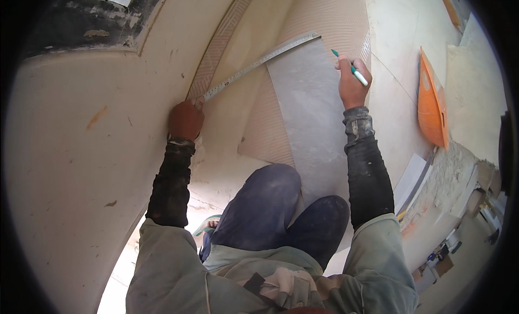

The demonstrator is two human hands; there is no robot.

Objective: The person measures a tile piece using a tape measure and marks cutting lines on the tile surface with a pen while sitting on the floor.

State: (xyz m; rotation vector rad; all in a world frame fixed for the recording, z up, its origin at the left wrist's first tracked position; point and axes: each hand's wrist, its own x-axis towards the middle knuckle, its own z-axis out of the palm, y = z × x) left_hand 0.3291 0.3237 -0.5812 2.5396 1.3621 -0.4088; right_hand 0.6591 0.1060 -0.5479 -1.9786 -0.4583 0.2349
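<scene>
My left hand (185,121) is closed on the lower-left end of a measuring tape (254,64), which runs diagonally up to the top of a grey tile (305,114). My right hand (351,87) grips a green-and-white marker (360,78) near the tile's upper-right edge, tip pointing up-left. Pinkish panels with ridged surfaces (316,14) lie around and under the grey tile. Beside my left hand, a narrow ridged strip (227,27) extends toward the top.
An orange plastic piece (431,97) rests at the right, with cut strips (411,179) below it and assorted tools and offcuts at the far right. A pale curved surface (92,162) fills the left. My bent knees (259,200) are at the bottom centre.
</scene>
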